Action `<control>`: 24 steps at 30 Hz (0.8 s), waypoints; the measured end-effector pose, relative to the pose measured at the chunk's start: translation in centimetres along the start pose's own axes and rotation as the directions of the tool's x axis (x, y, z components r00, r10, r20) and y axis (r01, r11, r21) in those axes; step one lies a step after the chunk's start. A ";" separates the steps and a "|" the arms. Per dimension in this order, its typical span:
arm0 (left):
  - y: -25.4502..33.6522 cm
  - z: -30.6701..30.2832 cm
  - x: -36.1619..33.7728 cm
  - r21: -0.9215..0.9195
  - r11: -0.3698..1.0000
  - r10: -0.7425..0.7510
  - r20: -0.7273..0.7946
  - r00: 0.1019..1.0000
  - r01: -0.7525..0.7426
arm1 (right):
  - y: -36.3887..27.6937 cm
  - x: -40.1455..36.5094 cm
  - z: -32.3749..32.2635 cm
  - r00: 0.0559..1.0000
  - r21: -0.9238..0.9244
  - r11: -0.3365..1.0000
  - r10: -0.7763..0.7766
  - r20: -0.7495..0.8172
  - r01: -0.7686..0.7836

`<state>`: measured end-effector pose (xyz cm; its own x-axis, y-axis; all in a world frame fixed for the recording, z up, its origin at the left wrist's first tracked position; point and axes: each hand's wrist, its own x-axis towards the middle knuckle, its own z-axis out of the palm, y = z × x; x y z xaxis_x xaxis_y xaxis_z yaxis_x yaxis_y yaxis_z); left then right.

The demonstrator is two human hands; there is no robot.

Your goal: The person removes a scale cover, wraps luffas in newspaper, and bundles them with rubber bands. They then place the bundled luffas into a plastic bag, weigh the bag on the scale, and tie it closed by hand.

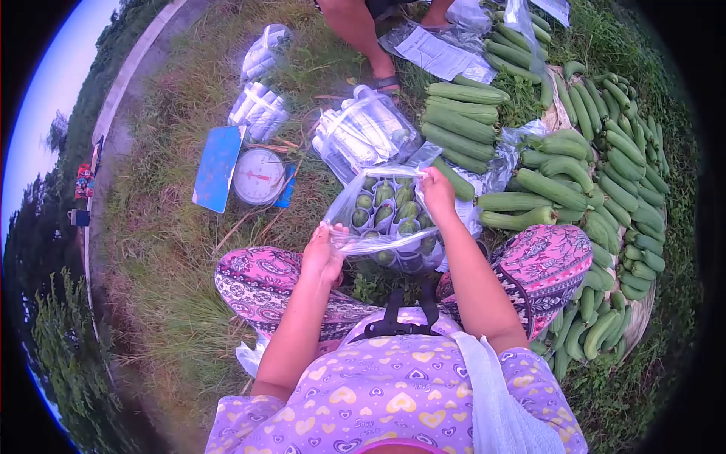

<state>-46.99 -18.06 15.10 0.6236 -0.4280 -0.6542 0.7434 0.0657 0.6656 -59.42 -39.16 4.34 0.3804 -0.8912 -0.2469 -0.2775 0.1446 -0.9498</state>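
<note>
A clear plastic bag point(355, 195) stands open between my knees, with several green gourds point(384, 203) upright inside, wrapped in white paper. My left hand point(323, 253) pinches the bag's rim on the left side. On the opposite side, my right hand point(439, 195) grips the rim near the top right corner. Just beyond the bag lies a filled bag of white-wrapped gourds point(363, 129). Unwrapped long green gourds point(463, 125) are stacked to the right of it.
A dial scale point(259, 177) with a blue plate point(218, 168) sits at the left, near two packed bags point(258, 112). A large gourd pile point(628, 181) covers the right. Another person's leg point(355, 34) and printed sheets point(439, 53) are at the top.
</note>
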 end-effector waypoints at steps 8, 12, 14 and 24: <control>-2.4 1.0 2.9 -0.176 0.969 -0.171 0.012 0.985 0.170 | -3.3 -1.9 -1.7 0.908 -0.556 0.821 -0.325 -0.265 0.131; -4.1 1.6 2.9 0.020 0.996 -0.089 0.075 0.993 0.088 | 1.9 1.6 -2.0 0.973 -0.207 0.971 -0.154 -0.174 0.117; -4.9 0.5 3.8 0.057 0.998 -0.031 0.115 0.993 0.025 | 3.2 1.9 -1.7 0.995 0.164 0.986 0.020 -0.102 -0.003; -2.8 1.7 0.7 0.083 0.995 0.032 0.284 0.958 -0.058 | -2.7 -4.5 -5.0 0.984 0.685 0.707 0.155 0.090 -0.174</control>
<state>-49.08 -20.11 13.39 0.5529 -0.6638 -0.5036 0.6834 0.0155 0.7299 -64.75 -37.71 8.93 0.4107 -0.8157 -0.4073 0.3417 0.5519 -0.7607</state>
